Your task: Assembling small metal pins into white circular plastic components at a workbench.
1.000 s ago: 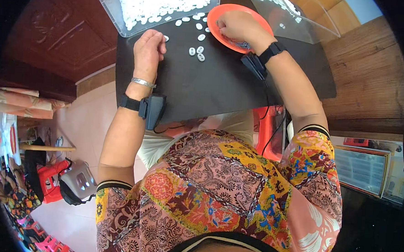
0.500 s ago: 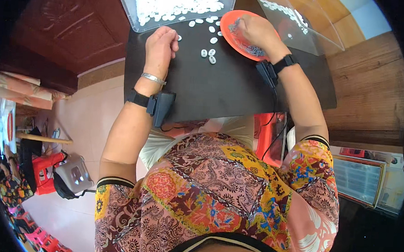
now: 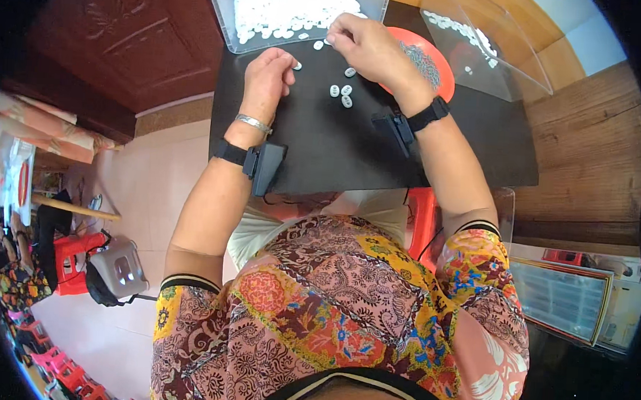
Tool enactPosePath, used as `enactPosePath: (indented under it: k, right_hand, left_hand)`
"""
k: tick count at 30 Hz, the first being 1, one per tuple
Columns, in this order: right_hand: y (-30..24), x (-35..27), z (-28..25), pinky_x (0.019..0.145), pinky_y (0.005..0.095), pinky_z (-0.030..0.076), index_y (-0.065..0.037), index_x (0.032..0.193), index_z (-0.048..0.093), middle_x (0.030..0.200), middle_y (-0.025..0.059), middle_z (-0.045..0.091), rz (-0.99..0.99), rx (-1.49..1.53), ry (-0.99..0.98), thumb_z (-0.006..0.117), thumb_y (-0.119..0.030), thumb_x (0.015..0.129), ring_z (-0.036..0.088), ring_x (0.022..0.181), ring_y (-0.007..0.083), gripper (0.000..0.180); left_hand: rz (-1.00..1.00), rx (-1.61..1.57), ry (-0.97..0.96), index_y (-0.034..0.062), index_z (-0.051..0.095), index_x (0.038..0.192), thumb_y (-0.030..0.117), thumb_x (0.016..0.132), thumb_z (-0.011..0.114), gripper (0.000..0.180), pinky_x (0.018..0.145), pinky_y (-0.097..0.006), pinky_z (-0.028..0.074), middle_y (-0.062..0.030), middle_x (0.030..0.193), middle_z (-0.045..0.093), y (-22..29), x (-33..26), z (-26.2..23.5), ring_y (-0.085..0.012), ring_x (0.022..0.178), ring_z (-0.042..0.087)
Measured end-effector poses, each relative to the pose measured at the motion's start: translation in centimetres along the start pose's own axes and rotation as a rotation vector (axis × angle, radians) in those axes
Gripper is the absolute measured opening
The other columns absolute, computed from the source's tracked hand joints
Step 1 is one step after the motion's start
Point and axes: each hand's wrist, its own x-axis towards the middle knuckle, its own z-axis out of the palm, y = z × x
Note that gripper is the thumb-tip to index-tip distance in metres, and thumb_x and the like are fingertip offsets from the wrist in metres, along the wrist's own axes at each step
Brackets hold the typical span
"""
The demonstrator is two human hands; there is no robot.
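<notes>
My left hand (image 3: 266,80) is closed in a pinch on a small white oval plastic piece (image 3: 297,65), which pokes out at the fingertips. To its right, my right hand (image 3: 372,49) has its thumb and fingertips together above the loose pieces near the clear bin. Whatever sits between those fingertips is too small to make out. Beyond my right wrist lies an orange plate (image 3: 448,80) with a heap of thin grey metal bits (image 3: 420,60). Between the hands, a cluster of white oval pieces (image 3: 346,90) with dark centres rests on the dark tabletop (image 3: 323,149).
A clear plastic bin (image 3: 235,40) full of white oval pieces stands at the far edge. At the far right, another clear container (image 3: 511,83) holds more white pieces. A wooden panel (image 3: 591,149) borders the table's right side. A red stool (image 3: 422,220) is below the table's front edge.
My right hand has lifted off the metal bits in the orange plate and moved left toward my left hand. The left hand still pinches, and the white piece shows more clearly.
</notes>
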Motion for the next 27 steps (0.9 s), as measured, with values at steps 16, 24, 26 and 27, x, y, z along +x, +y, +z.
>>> enactPosePath:
  k: [16, 24, 26, 27]
  right_hand:
    - [4.4, 7.0, 9.1, 0.069, 0.0432, 0.046, -0.009, 0.082, 0.063, 0.081, 0.0141, 0.064, -0.049, -0.369, 0.060, 0.056, -0.018, 0.079, 0.061, 0.079, 0.0334, 0.011]
    - [4.9, 7.0, 9.2, 0.070, 0.0439, 0.049, -0.003, 0.083, 0.062, 0.081, 0.0200, 0.064, -0.120, -0.353, 0.093, 0.053, -0.012, 0.077, 0.063, 0.080, 0.0358, 0.014]
    - [5.0, 7.0, 9.2, 0.071, 0.0441, 0.049, -0.002, 0.083, 0.062, 0.081, 0.0211, 0.064, -0.097, -0.330, 0.130, 0.053, -0.012, 0.077, 0.063, 0.080, 0.0360, 0.015]
    - [5.0, 7.0, 9.3, 0.071, 0.0441, 0.049, -0.001, 0.084, 0.061, 0.082, 0.0215, 0.064, -0.062, -0.325, 0.129, 0.054, -0.012, 0.077, 0.063, 0.080, 0.0360, 0.015]
  left_hand:
    - [-0.027, -0.097, 0.111, 0.0078, 0.057, 0.075, 0.016, 0.089, 0.044, 0.021, 0.041, -0.019, 0.030, 0.0022, 0.056, 0.052, -0.6, 0.9, -1.3, -0.0061, 0.042, 0.042]
    - [-0.053, -0.122, 0.104, 0.0076, 0.056, 0.075, 0.015, 0.089, 0.044, 0.020, 0.041, -0.020, 0.030, 0.0015, 0.056, 0.052, -0.3, 1.0, -1.1, -0.0066, 0.042, 0.042]
    - [-0.056, -0.112, 0.104, 0.0075, 0.056, 0.075, 0.015, 0.089, 0.044, 0.020, 0.041, -0.020, 0.030, 0.0014, 0.056, 0.052, -0.2, 1.0, -1.0, -0.0068, 0.042, 0.042]
    - [-0.057, -0.098, 0.103, 0.0075, 0.056, 0.075, 0.015, 0.089, 0.044, 0.020, 0.041, -0.020, 0.030, 0.0013, 0.056, 0.052, -0.1, 0.9, -1.0, -0.0070, 0.042, 0.042]
